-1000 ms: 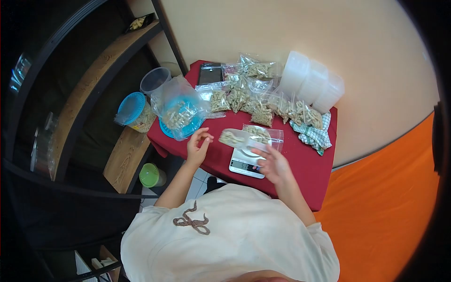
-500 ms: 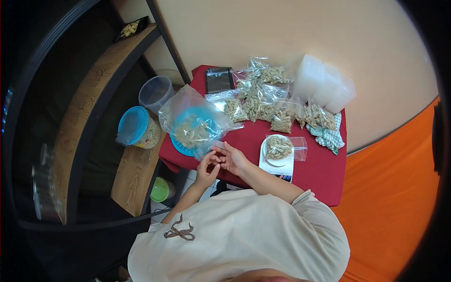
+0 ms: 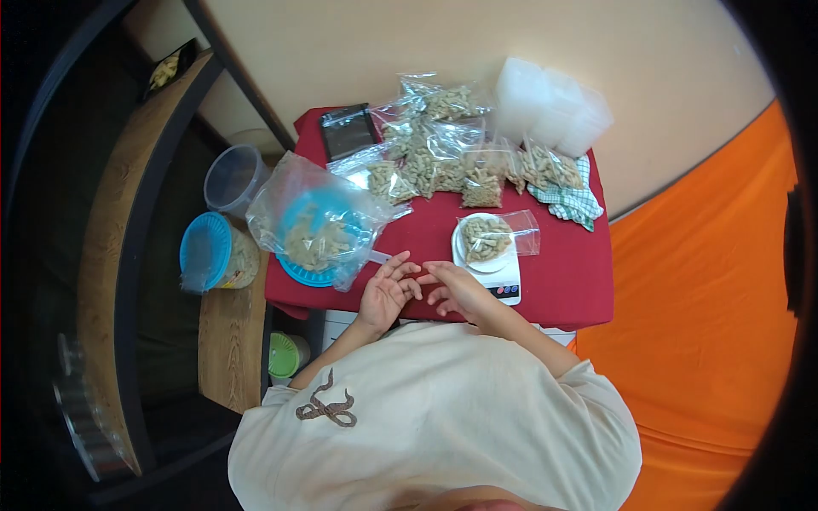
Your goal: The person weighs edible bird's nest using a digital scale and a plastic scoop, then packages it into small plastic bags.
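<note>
Meeting at the near edge of the red tabletop [image 3: 562, 281], the left hand [image 3: 385, 294] and right hand [image 3: 453, 291] lie fingertip to fingertip, fingers loosely spread apart and closed on nothing that shows. Just beyond the left hand, towards the left edge, a large clear bag [image 3: 311, 223] of pale snack pieces slumps over a blue bowl [image 3: 298, 272]; the bag's nearest corner lies just beside the left fingers. Just beside the right hand, a white scale [image 3: 509, 279] stands near the near edge, carrying a white dish [image 3: 470, 260] with a small clear bag [image 3: 487, 238] of the same pieces lying flat on it. Along the far edge a heap of filled small bags [image 3: 434, 162] runs from a dark packet [image 3: 345, 132] at the far left corner to a stack of clear tubs [image 3: 550, 106] at the far right corner, with a checked cloth [image 3: 573, 203] near the right edge. Off the tabletop to the left stand an empty clear tub [image 3: 232, 177] and a blue-lidded jar [image 3: 209, 251].
</note>
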`<act>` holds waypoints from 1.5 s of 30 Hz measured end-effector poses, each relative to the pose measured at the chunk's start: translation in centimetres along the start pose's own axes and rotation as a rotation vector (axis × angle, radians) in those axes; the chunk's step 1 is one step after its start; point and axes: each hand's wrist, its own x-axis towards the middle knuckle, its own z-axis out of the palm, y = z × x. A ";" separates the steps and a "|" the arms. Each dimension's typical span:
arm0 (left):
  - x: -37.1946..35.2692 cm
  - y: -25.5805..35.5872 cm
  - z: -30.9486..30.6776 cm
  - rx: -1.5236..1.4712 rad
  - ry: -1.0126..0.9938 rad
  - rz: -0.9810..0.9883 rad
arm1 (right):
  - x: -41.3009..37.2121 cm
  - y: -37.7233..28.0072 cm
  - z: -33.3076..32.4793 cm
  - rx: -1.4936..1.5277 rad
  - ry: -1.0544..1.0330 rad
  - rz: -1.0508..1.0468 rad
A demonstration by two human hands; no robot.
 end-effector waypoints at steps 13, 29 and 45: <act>10.2 -3.4 5.3 0.905 -0.228 0.280 | 0.4 1.8 -15.5 0.038 0.815 -0.491; 15.1 -7.6 13.2 0.677 -0.270 0.204 | -8.3 -4.2 -15.1 -0.585 0.599 -1.465; 9.8 -6.8 18.8 0.863 0.032 0.534 | -9.9 -5.8 -17.1 -0.788 0.434 -1.464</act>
